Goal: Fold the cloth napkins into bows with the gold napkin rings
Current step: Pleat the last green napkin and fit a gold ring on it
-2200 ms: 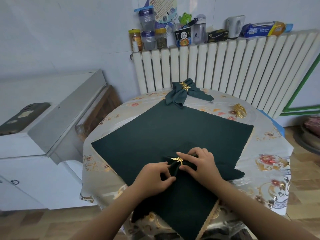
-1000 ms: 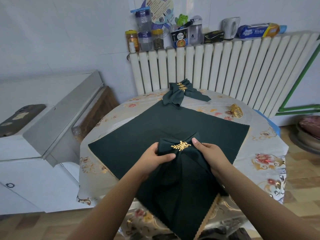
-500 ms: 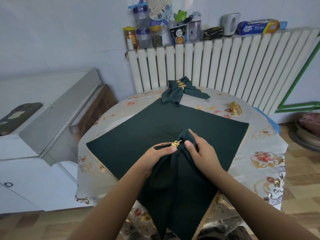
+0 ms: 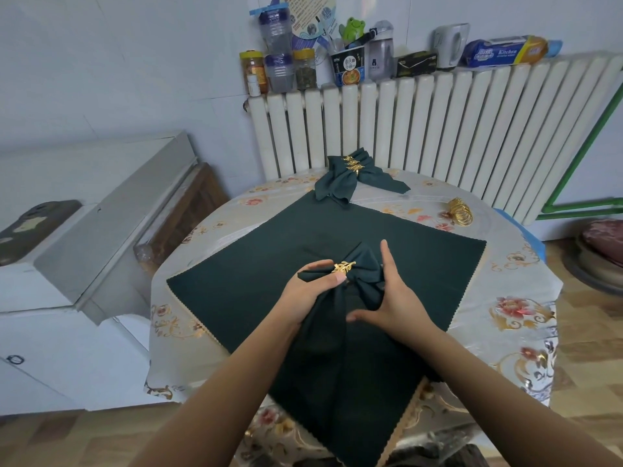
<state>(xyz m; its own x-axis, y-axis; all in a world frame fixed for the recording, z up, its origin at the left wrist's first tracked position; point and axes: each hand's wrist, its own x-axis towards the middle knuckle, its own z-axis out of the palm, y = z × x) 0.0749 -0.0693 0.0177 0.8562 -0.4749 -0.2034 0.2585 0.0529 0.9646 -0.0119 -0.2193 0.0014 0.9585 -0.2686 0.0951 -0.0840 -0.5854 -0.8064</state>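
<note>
head cam | worn, faces forward-down | close over hands at table (image 4: 526, 264) | radiator (image 4: 438, 129) behind

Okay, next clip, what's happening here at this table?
A person is shaping a dark green napkin into a bow. The left hand grips the gathered cloth at the gold leaf ring, while the right hand spreads the loop with open fingers. A finished bow sits at the far edge, spare rings nearby.

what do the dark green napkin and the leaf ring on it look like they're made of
Napkin: matte woven cloth by the look, soft folds, no sheen, bunching where the left hand grips it. Leaf ring: shiny gold, probably metal or gold-plated; bright glints, crisp leaf shape.
</note>
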